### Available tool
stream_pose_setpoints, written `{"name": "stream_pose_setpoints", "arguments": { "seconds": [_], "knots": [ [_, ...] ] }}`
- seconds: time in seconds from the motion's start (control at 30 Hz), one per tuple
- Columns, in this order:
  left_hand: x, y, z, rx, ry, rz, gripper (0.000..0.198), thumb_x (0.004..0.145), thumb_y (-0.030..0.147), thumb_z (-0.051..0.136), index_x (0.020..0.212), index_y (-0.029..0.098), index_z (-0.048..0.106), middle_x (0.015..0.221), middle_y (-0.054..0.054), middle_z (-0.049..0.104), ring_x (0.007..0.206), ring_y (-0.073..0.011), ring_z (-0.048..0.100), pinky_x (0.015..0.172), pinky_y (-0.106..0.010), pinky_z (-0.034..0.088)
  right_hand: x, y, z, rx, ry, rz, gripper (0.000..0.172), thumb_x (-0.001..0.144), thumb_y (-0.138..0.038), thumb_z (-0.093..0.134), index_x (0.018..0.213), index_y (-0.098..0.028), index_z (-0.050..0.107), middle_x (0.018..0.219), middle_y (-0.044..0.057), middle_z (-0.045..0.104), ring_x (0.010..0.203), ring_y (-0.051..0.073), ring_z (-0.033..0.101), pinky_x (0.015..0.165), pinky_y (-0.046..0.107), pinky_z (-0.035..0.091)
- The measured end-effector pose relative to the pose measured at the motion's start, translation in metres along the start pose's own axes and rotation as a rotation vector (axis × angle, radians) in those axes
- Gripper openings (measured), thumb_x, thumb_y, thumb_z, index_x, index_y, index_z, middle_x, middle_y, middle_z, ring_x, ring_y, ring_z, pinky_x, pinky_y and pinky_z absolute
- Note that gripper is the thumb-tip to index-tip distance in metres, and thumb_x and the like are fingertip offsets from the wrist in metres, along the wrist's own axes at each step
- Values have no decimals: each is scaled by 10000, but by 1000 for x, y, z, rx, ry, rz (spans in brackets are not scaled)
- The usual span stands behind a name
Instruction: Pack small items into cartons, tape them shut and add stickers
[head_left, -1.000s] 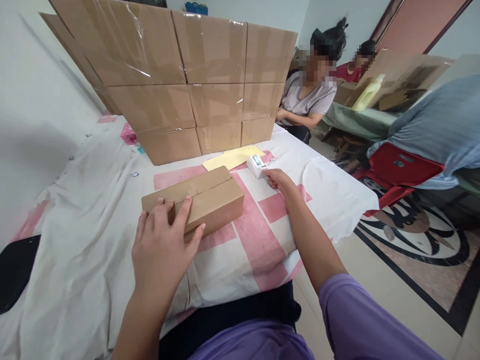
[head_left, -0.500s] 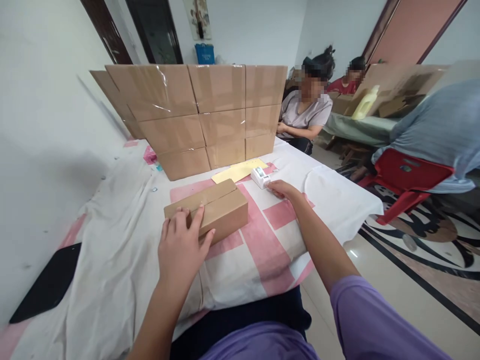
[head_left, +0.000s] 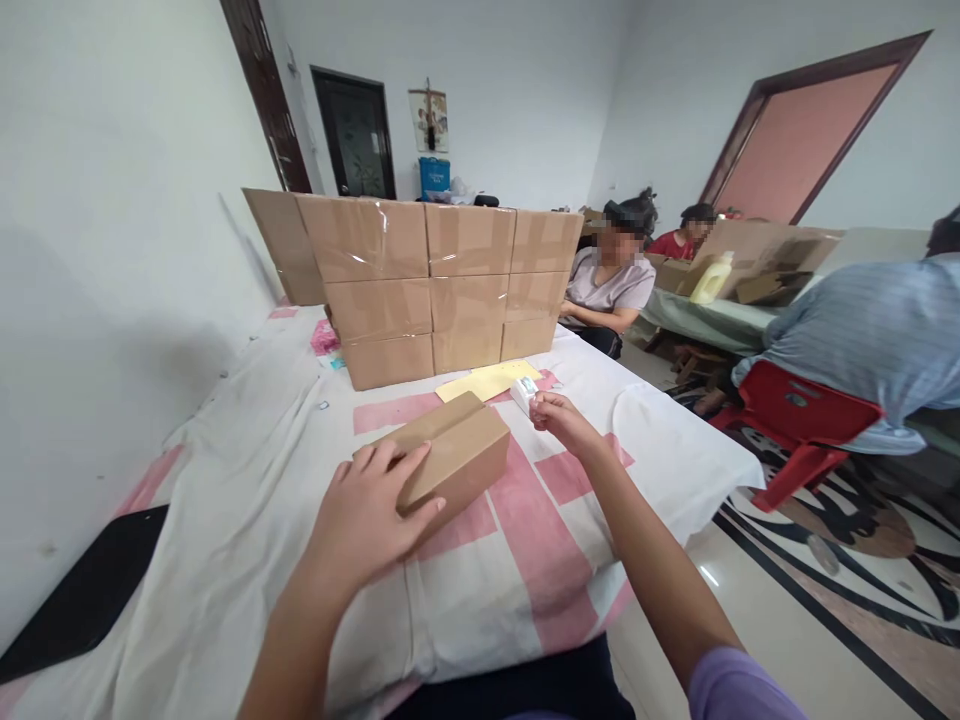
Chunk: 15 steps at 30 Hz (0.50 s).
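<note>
My left hand (head_left: 375,505) rests on the near-left side of a brown cardboard box (head_left: 457,460), fingers spread over its top and thumb along its near side. The box lies flat on the cloth, and a seam runs along its top. Beyond its right end, my right hand (head_left: 566,425) has its fingers curled closed at the near end of a small white box-shaped item (head_left: 522,392) with a printed label. Those fingers cover part of the item. Beside it lies a flat yellow sheet (head_left: 480,382).
Stacked, taped cardboard boxes (head_left: 390,300) form a wall at the back of the table. A black flat object (head_left: 82,590) lies at the left edge. Several people sit to the right, one on a red chair (head_left: 814,410). A pale yellow bottle (head_left: 712,278) stands on another table.
The view has tilted up. The box has turned slightly, and my left hand has shifted with it. My right fingers have closed in more on the white item's near end.
</note>
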<state>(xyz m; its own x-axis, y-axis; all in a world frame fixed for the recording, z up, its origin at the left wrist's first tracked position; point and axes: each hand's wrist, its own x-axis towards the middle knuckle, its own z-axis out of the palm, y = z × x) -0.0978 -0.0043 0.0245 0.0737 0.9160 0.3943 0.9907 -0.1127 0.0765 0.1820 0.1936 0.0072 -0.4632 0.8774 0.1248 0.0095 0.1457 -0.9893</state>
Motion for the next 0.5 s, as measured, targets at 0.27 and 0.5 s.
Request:
{"name": "stream_pose_setpoints", "arguments": {
  "seconds": [0.27, 0.5],
  "knots": [
    [-14, 1, 18, -100, 197, -84, 412, 909, 466, 598, 1262, 266, 670, 1124, -77, 645, 1071, -278, 545, 863, -429, 385, -12, -79, 81, -153, -378, -67, 250, 830, -324, 603, 655, -174, 505, 665, -36, 444, 660, 110, 400, 648, 252, 311],
    [-12, 34, 18, -31, 232, -240, 433, 916, 501, 581, 1248, 238, 671, 1082, -79, 657, 1013, -291, 544, 800, -435, 370, 6, -88, 119, -367, -435, 391, 168, 722, -181, 574, 650, -195, 423, 527, -68, 381, 448, 65, 266, 427, 214, 158]
  ]
}}
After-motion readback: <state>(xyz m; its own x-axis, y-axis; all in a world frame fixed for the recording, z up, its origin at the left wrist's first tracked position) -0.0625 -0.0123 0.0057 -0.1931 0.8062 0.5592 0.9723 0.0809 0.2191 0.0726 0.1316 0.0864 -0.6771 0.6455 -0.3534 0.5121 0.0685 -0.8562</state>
